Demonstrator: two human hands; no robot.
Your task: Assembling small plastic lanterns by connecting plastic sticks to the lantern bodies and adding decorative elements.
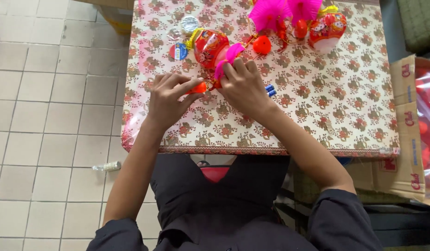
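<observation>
The left hand (166, 100) pinches a small orange piece (198, 88) between thumb and fingertips, near the table's (317, 116) middle. The right hand (243, 86) is closed on a pink lantern part (226, 58), its fingers hiding the join; blue batteries (270, 90) peek out beside it

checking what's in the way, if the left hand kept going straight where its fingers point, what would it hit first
The left hand points right, pinching a small orange piece. Straight on, it would likely first meet the right hand, which sits just beyond that piece, though depth is hard to judge.
</observation>
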